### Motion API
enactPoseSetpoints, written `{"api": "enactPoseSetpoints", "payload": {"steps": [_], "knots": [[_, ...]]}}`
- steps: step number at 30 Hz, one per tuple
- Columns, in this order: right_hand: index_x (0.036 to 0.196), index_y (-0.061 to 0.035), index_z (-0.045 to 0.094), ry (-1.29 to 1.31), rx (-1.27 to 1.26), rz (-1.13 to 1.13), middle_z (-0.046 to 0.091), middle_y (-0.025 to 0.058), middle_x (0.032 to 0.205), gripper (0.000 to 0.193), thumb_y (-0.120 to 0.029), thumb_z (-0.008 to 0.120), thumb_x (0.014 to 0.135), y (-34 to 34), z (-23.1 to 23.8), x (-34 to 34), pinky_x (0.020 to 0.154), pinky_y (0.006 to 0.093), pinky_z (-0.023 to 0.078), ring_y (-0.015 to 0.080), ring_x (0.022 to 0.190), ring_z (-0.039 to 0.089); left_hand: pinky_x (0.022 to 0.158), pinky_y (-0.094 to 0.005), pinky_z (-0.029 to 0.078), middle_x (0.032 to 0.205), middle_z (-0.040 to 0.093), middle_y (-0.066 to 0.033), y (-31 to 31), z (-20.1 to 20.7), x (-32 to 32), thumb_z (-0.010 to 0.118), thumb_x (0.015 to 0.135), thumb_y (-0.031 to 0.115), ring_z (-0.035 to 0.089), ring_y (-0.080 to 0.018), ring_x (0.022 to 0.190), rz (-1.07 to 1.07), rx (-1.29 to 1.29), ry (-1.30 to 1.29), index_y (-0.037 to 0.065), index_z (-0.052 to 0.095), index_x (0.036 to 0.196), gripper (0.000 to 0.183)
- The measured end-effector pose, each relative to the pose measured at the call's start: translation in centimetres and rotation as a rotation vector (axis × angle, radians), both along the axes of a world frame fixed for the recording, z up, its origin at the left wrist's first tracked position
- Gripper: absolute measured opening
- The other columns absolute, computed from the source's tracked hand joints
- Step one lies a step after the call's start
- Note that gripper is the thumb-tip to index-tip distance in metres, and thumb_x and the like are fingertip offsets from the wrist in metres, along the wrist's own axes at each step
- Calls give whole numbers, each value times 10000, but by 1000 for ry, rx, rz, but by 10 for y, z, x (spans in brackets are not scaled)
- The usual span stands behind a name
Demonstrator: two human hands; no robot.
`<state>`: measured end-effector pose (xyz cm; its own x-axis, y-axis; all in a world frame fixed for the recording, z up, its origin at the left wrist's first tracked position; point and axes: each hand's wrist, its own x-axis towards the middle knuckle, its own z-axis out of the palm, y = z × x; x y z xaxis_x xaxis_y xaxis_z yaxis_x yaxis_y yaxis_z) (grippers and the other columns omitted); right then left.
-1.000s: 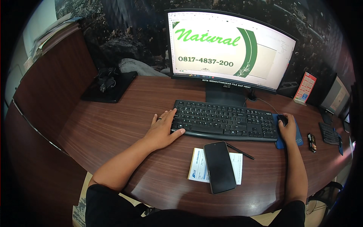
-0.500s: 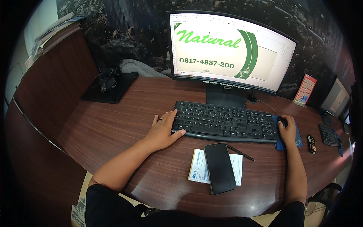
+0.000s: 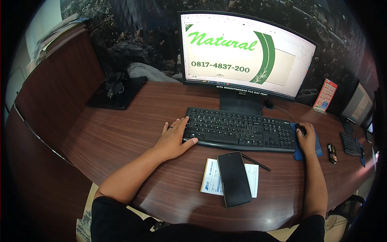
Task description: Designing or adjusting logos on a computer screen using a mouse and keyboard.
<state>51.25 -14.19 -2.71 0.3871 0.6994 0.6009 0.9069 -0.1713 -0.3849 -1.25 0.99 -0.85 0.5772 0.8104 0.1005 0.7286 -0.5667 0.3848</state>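
My left hand [image 3: 173, 139], with a ring on one finger, rests at the left end of a black keyboard [image 3: 238, 128]. Its fingers are apart and the thumb reaches along the keyboard's front edge. On the right, my right hand [image 3: 307, 139] is curved over a black computer mouse [image 3: 300, 128] that lies on a blue mouse pad [image 3: 317, 150]. Behind the keyboard stands a curved monitor [image 3: 225, 52], its screen showing a cream and green design with large lettering.
Nearer me, a dark smartphone [image 3: 234, 179] lies on a paper pad [image 3: 210, 177] beside a black pen [image 3: 262, 163]. A small black box [image 3: 331, 153], an orange desk calendar [image 3: 325, 96] and another keyboard [image 3: 350, 144] sit to the right. A closed laptop [image 3: 131, 93] carries a coiled cable [image 3: 114, 85].
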Motion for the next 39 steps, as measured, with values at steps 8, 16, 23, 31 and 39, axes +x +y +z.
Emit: {"api": "enactPoseSetpoints", "payload": {"steps": [8,16,23,31,39], "knots": [[1092,6,693,10,-2,8,643,180,1175,258,-72,729,849,2,0,1,976,400,498,363,1126,634,1239,-590,123,1580,346,-316,0,-1,0,578,980,538,260,-415,1525,2,2,5,-16,241,1583,886],[1092,10,694,-8,3,3,641,191,1191,260,-78,728,850,2,-2,5,987,403,498,374,1149,628,1240,-589,122,1584,346,-308,1,0,0,580,979,542,256,-410,1528,3,-3,5,-18,244,1581,888],[1097,9,695,2,-5,-12,644,189,1198,267,-84,729,849,1,-1,2,989,401,498,369,1143,633,1241,-590,118,1586,345,-305,1,-1,0,578,980,540,253,-408,1530,2,-3,7,-19,241,1582,888],[1182,-15,652,17,-4,10,646,172,1180,349,-68,717,843,1,1,-1,970,397,501,350,1120,639,1241,-591,119,1586,343,-306,0,1,0,573,982,543,249,-411,1531,1,-9,12,-22,239,1582,889],[1181,-16,647,21,-31,-4,643,170,1171,350,-74,725,845,1,1,1,968,395,497,351,1122,636,1241,-592,117,1587,340,-307,0,1,0,578,981,538,252,-411,1530,-1,-6,5,-22,236,1582,890]]}}
